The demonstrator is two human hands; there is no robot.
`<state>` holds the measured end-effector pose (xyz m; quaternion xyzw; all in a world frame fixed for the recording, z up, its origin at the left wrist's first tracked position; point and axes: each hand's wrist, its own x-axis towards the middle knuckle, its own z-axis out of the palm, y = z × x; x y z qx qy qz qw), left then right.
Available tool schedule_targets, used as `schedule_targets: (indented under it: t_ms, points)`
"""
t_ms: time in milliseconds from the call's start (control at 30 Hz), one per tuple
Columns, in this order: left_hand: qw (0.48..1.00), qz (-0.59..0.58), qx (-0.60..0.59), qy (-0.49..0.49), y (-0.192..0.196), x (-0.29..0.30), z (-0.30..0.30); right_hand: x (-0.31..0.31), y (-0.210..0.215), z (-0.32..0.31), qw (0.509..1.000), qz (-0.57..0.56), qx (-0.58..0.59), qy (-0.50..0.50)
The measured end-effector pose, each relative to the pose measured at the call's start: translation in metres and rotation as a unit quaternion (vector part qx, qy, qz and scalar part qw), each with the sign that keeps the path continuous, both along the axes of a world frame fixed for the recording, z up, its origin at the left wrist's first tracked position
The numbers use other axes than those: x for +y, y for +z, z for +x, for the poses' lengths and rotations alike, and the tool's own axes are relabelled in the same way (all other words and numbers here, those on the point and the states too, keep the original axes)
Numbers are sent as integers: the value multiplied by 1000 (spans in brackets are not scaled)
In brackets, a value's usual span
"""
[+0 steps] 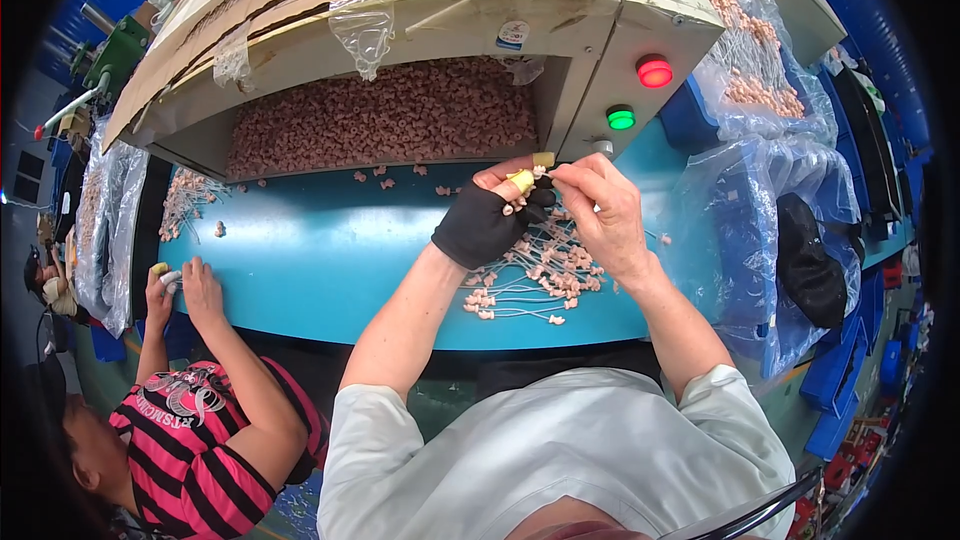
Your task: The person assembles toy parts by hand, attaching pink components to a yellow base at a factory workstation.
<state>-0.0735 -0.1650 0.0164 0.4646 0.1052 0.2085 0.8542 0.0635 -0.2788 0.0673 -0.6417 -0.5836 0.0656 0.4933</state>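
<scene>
My left hand (487, 225), in a black fingerless glove with yellow covers on fingertips, is closed around a few small pinkish pieces (513, 206). Close against it, my right hand (606, 210) is bare, its thumb and forefinger pinched together at the left fingertips. What sits in that pinch is too small to make out. Under both hands lies a pile of thin pale-grey stems with pinkish knobbed ends (545, 275) on the blue-green worktable (310, 285).
A machine housing (640, 30) with red and green lights spans the table's back; countless pinkish pieces (390, 115) fill its opening. A co-worker in a striped shirt (200, 430) works at the left, near another stem pile (185, 202). Plastic-lined blue bins (735, 270) stand right.
</scene>
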Motion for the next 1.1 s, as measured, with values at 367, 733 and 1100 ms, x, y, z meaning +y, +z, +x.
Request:
schedule_targets:
  t_ms: [367,733,1100]
  points:
    - [995,-99,-14,6,-10,-1,4,9,-4,-2,986,-40,157,-25]
    - [999,-26,-11,28,-8,-4,5,13,-9,-7,993,-15,121,0]
    - [995,-64,35,71,-1,-1,0,-1,0,7,991,1,-126,-51]
